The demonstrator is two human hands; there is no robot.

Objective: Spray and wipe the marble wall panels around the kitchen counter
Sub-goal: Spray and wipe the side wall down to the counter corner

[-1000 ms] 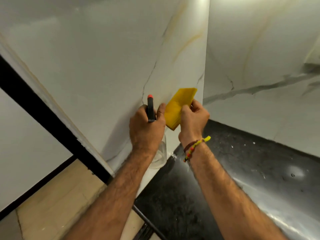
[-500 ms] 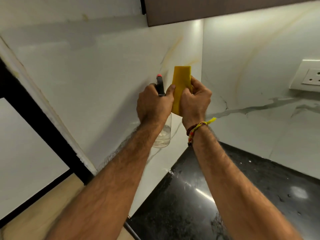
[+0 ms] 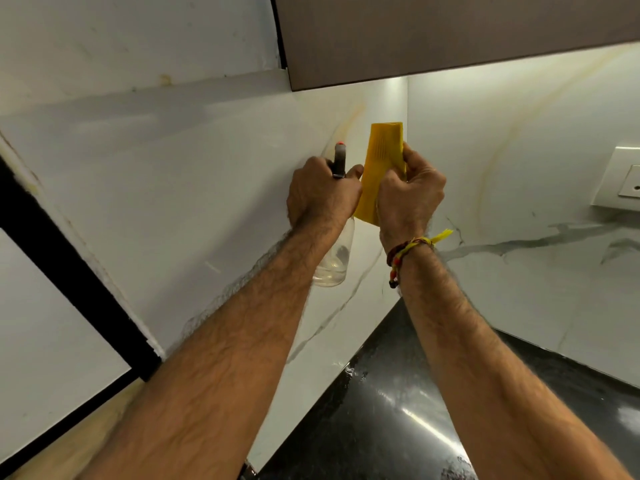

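The spray bottle (image 3: 335,252) sat gripped in the left hand (image 3: 320,194), nozzle toward the marble wall (image 3: 180,174) in the corner, seemingly ready to spray. The right hand (image 3: 410,192) pinched a folded yellow cloth (image 3: 381,168) upright beside it, probably for wiping, above the black counter (image 3: 398,410) and under a dark cabinet (image 3: 450,32)

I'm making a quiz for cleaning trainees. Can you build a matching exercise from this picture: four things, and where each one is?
Things:
1. clear plastic spray bottle
2. folded yellow cloth
3. white wall socket plate
4. glossy black stone counter

Places:
A. on the right marble panel
B. gripped in the left hand
C. below the panels, at the corner
D. held in the right hand

Pairs: 1-B, 2-D, 3-A, 4-C
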